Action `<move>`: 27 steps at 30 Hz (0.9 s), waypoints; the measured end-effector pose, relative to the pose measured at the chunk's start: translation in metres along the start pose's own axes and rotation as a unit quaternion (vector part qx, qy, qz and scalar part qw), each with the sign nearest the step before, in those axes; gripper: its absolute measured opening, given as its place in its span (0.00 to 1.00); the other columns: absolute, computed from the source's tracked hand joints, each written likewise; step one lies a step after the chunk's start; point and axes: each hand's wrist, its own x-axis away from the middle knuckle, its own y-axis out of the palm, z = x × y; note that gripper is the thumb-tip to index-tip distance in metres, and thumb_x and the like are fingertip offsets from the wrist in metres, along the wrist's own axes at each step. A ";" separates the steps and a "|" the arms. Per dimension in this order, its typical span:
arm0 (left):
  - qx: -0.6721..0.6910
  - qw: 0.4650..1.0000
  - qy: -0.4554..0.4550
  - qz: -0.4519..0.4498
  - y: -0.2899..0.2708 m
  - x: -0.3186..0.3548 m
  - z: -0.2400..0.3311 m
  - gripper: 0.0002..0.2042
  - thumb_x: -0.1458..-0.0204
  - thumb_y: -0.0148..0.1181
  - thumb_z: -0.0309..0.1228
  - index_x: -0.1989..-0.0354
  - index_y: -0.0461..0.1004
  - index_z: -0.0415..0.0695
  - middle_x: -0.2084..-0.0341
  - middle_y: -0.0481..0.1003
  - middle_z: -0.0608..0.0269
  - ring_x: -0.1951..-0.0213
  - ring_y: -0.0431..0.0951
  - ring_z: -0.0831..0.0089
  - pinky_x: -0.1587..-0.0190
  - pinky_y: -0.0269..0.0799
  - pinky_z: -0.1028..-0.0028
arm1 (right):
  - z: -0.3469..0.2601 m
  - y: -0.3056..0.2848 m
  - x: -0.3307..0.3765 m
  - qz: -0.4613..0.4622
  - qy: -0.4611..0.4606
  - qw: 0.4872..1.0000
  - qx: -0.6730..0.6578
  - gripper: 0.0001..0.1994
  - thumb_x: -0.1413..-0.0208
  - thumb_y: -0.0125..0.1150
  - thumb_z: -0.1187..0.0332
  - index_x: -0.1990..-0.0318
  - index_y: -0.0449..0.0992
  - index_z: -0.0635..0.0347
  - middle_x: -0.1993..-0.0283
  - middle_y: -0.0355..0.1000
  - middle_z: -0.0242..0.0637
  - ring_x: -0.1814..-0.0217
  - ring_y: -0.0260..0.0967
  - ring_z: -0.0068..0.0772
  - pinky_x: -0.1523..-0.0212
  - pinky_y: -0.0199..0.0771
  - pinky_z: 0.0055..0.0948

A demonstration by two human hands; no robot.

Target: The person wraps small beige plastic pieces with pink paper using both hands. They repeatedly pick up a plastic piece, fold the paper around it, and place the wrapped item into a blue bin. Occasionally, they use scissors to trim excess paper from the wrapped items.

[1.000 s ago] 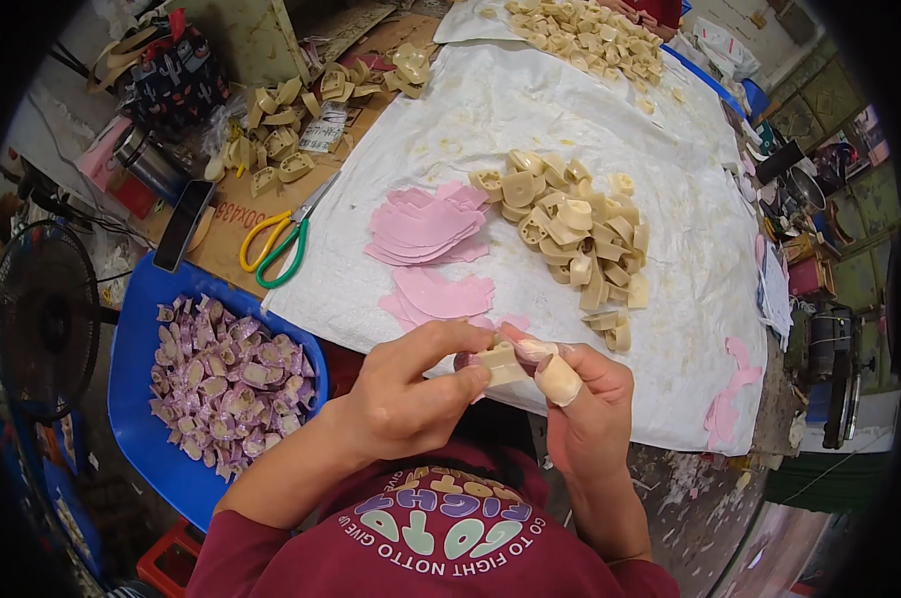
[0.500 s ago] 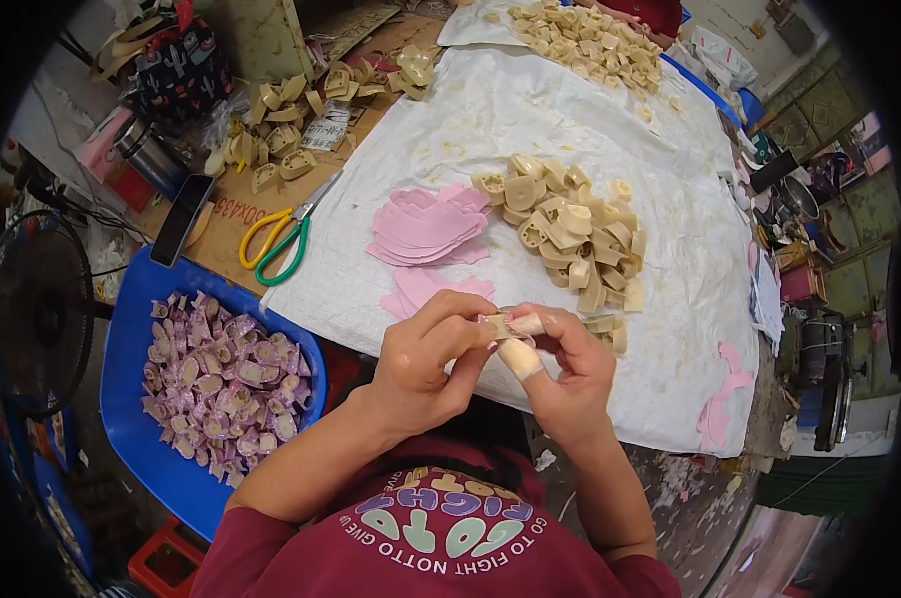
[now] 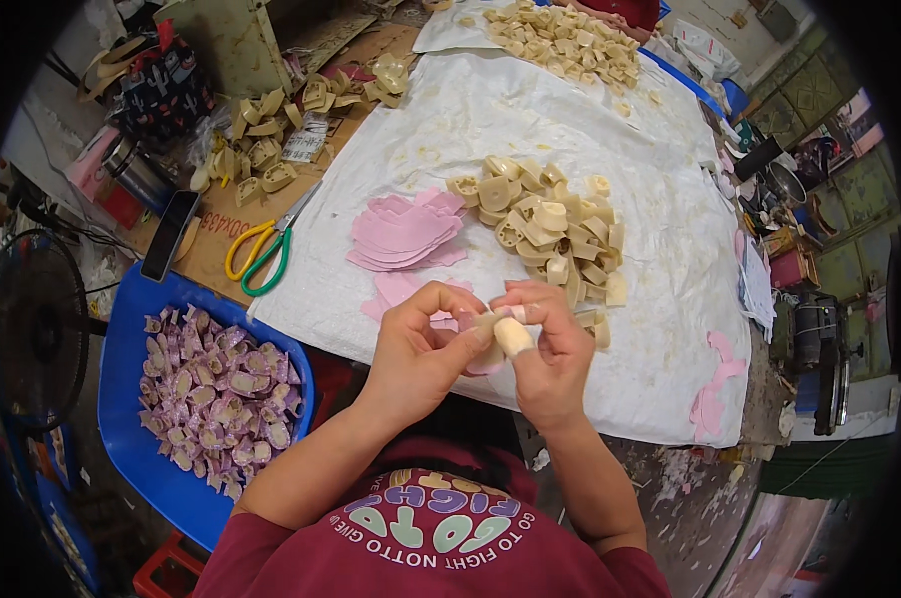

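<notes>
My left hand and my right hand meet over the near edge of the white sheet. Between their fingertips they pinch one small beige piece with a pink cut-out against it. My right thumb wears a beige wrap. Just beyond the hands lies a stack of pink cut-outs, and to its right a heap of beige pieces.
A blue tray at my left holds several pink-purple finished pieces. Yellow-green scissors and a dark phone lie on cardboard beyond it. More beige pieces lie at the far end, a fan stands far left, pink scraps at right.
Both hands have shifted slightly away from me and turned the small piece between the fingers; the grip on it holds throughout.
</notes>
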 end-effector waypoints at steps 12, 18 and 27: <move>-0.504 0.779 0.373 -0.012 -0.016 -0.012 0.004 0.12 0.52 0.62 0.18 0.60 0.70 0.41 0.53 0.70 0.54 0.64 0.80 0.68 0.71 0.78 0.72 | -0.008 -0.012 -0.014 -0.042 0.017 0.999 0.015 0.07 0.50 0.61 0.74 0.63 0.79 0.60 0.51 0.76 0.38 0.37 0.62 0.45 0.39 0.60 0.40; 0.218 0.967 -0.129 -0.035 0.005 -0.008 0.003 0.22 0.39 0.54 0.37 0.40 0.58 0.44 0.55 0.72 0.54 0.63 0.81 0.65 0.62 0.80 0.68 | -0.015 -0.001 -0.008 0.081 -0.097 0.979 0.162 0.07 0.51 0.63 0.75 0.63 0.78 0.63 0.50 0.75 0.42 0.40 0.63 0.50 0.43 0.65 0.40; 0.238 0.970 -0.035 -0.021 0.022 0.000 0.016 0.27 0.38 0.43 0.40 0.32 0.48 0.48 0.54 0.72 0.56 0.55 0.77 0.66 0.54 0.75 0.61 | -0.024 0.012 -0.006 0.022 0.195 0.933 -0.301 0.22 0.39 0.51 0.71 0.37 0.65 0.60 0.41 0.68 0.40 0.41 0.64 0.28 0.46 0.67 0.30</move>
